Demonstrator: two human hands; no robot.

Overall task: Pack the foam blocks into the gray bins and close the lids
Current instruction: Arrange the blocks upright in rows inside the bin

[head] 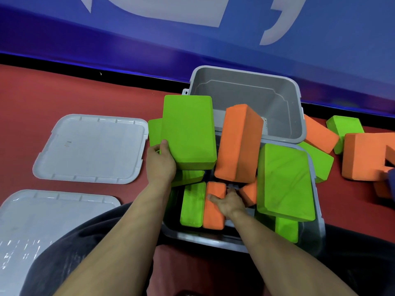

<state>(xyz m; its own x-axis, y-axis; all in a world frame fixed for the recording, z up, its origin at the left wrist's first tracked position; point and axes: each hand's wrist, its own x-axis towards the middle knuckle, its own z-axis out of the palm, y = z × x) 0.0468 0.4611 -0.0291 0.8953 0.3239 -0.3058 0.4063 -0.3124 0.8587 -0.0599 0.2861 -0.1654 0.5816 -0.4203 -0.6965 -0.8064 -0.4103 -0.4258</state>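
A person kneeling on the red floor (85, 99) packs foam blocks into the near gray bin (213, 242). The left hand (160, 161) holds a large green block (188, 131) by its lower corner, thumb curled over its face, above the bin's left side. The right hand (228, 204) reaches inside, its grip on an upright orange block (213, 212); how the fingers close cannot be told. A tilted orange block (237, 144) and a leaning green block (284, 182) stand proud of the rim and could stop a lid (92, 148) from seating. The far gray bin (245, 99) looks nearly empty; more loose blocks (320, 135) lie at right.
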